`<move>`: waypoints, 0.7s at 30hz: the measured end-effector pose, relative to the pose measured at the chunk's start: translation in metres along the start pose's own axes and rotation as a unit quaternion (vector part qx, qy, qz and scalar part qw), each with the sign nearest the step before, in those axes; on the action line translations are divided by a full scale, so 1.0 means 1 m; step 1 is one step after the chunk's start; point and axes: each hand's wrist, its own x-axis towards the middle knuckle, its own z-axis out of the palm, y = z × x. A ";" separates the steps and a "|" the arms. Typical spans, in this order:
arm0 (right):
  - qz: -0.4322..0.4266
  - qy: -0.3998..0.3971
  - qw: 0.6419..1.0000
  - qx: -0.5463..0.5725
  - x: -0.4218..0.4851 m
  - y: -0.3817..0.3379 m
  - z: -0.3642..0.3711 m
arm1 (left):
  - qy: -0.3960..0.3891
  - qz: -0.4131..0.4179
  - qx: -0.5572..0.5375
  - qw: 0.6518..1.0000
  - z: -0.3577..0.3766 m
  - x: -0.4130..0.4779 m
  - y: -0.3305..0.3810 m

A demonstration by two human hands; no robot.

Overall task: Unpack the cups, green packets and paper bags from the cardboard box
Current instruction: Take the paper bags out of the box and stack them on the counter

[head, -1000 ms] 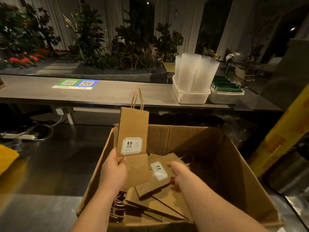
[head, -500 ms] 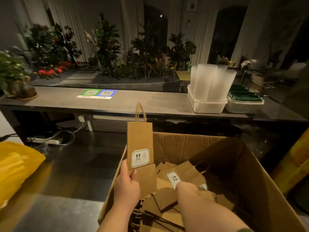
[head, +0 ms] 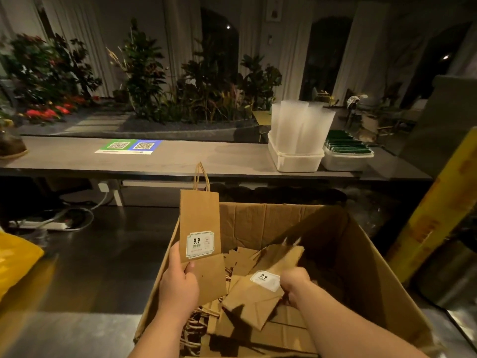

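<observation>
Dim room, curtains & a bed of plants (head: 144,81) w/ red flowers along the back, and a long grey counter (head: 193,158) running across in front of it. On the counter, left of centre, a QR sheet (head: 128,146), green half & blue half. Toward its right end sit two white tubs side by side: the near one (head: 295,160) holds stacks of clear cups (head: 302,126) standing upright, the other (head: 347,160) holds green packets (head: 346,146) packed on edge. Below, on a dark lower surface, stands the open box (head: 374,275), cardboard, flaps up, w/ a heap of brown paper bags (head: 289,329) lying flat & criss-crossed inside, twine handles showing at the near-left corner. Left hand (head: 178,285) grips one bag (head: 200,228) by its bottom part, thumb across the front; that bag stands upright above the box's left wall, handles up, w/ a white "9.9" label facing out. Right hand (head: 296,284) is closed on the edge of a 2nd bag (head: 255,298), also labelled "9.9", tilted & lifted a bit off the heap, still inside the box. Far left a yellow bag (head: 15,262) cuts into view, w/ a power strip (head: 44,224) & cables behind it. At right, a yellow upright (head: 438,202) leans beside the box.
</observation>
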 end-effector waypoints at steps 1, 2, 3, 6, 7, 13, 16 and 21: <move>-0.015 -0.012 1.000 0.022 -0.010 -0.001 -0.002 | -0.005 -0.004 -0.017 1.000 0.000 0.001 0.000; -0.045 -0.020 0.998 0.033 -0.030 -0.007 -0.006 | -0.008 -0.011 -0.034 0.999 0.001 0.002 0.003; -0.086 -0.028 0.995 0.040 -0.050 -0.012 -0.010 | -0.009 -0.018 -0.054 0.998 0.001 0.004 0.002; -0.184 -0.048 0.976 0.104 -0.091 -0.020 -0.026 | -0.034 -0.027 -0.083 0.996 0.002 0.003 0.004; -0.186 -0.064 0.970 0.143 -0.096 -0.023 -0.028 | -0.047 -0.031 -0.093 0.994 0.001 0.003 0.004; -0.188 -0.138 0.961 0.148 -0.118 -0.044 -0.002 | -0.142 -0.062 -0.182 0.971 0.004 -0.009 0.010; -0.212 -0.143 0.960 0.112 -0.128 -0.045 0.026 | -0.156 -0.053 -0.171 0.971 0.001 -0.014 0.009; -0.233 -0.178 0.954 0.059 -0.109 -0.048 0.034 | -0.127 -0.041 -0.081 0.988 -0.001 -0.013 0.002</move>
